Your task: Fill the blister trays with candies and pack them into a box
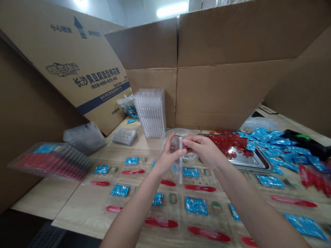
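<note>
Both of my hands are raised above the wooden table point(85, 203) and pinch one clear plastic blister tray point(180, 156), held edge-on and upright. My left hand point(168, 156) grips its near side with closed fingers. My right hand point(203, 150) pinches its top edge. Below them, several clear trays lie flat in rows, each holding a blue packet point(196, 205), a red pen-like piece point(199, 188) and a small dark square piece point(216, 206).
A tall stack of empty clear trays point(152, 112) stands at the back. Filled trays lean in a row at the left point(51, 162). A metal pan point(252, 160) holds red pieces point(227, 141); loose blue packets point(279, 144) are heaped to the right. Cardboard walls surround the table.
</note>
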### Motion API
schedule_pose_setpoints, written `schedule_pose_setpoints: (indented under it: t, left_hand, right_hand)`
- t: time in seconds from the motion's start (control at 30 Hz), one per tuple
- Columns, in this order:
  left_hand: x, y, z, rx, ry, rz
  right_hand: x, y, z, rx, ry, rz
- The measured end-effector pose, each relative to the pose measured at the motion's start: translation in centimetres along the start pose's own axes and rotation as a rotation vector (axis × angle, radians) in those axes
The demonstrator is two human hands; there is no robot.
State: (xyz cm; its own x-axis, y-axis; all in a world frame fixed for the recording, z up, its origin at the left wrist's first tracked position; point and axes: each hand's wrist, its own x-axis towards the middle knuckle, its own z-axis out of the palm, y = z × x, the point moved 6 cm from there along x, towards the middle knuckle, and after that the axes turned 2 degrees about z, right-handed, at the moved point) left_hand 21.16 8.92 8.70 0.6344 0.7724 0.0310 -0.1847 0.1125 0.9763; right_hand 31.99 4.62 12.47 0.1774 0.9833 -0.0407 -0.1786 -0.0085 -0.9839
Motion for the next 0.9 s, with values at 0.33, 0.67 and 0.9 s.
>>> schedule_pose_setpoints:
  t: [0.33, 0.67, 0.9]
  left_hand:
    - [1.1, 0.3, -3.5, -0.056, 0.163, 0.056]
    - [1.1, 0.1, -3.6, 0.223, 0.178, 0.143]
    - [1.0, 0.0, -2.3, 0.09, 0.125, 0.085]
  right_hand:
    - [2.0, 1.8, -2.8, 0.041, 0.252, -0.044]
    - [2.9, 2.6, -2.3, -0.106, 0.249, -0.09]
    - [1.9, 1.8, 1.4, 0.157, 0.06, 0.023]
